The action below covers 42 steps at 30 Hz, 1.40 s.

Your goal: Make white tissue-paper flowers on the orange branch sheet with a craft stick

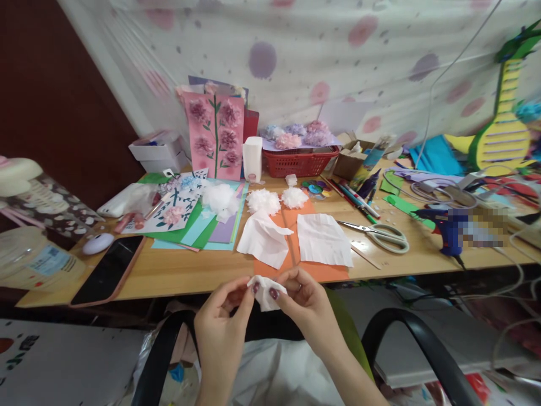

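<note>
Between my two hands is a small piece of white tissue paper (269, 294), bunched and held just off the table's front edge. My left hand (226, 316) pinches its left side between thumb and fingers. On the right side, my right hand (308, 304) pinches it the same way. Beyond them, two white tissue sheets, a rumpled one (265, 239) and a flatter one (323, 239), lie on orange paper (308, 273). Two fluffy white paper pompoms, one (262, 201) and a smaller one (295, 197), sit behind the sheets.
Scissors (386, 237) and a blue glue gun (451, 232) lie to the right. Markers (359, 202) and a red basket (299, 163) of paper flowers are farther back. At left are a phone (109, 270), a plastic cup (38, 262) and coloured papers (226, 232). Chair armrests flank me.
</note>
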Each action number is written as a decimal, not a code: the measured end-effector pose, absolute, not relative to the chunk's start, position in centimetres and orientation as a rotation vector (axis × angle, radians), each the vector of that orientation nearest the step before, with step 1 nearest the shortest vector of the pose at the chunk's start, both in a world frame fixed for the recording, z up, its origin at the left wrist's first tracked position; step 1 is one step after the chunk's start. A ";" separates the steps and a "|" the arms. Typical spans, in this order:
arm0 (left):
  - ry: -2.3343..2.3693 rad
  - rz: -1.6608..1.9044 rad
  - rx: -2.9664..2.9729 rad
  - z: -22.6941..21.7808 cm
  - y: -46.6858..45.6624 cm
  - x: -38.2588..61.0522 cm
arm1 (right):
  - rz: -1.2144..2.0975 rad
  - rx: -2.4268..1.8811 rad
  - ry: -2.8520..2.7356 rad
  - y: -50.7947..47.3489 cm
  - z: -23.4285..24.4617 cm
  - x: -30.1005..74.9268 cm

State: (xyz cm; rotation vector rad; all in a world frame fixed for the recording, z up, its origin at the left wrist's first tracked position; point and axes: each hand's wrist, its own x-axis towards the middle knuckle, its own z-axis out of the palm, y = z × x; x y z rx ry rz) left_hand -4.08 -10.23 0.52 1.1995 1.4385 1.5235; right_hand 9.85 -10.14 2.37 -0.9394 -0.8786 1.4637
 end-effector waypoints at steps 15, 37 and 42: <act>1.503 1.940 2.136 0.5 -10.4 -4.0 | 1.682 -0.846 -0.893 -10.9 2.6 10.3; 1.158 1.582 1.421 -0.1 -11.4 -3.7 | 1.556 -0.932 -0.528 -10.3 1.9 9.5; 1.159 1.290 1.065 0.5 -10.6 -3.6 | 1.457 -0.981 -0.619 -10.2 1.7 9.9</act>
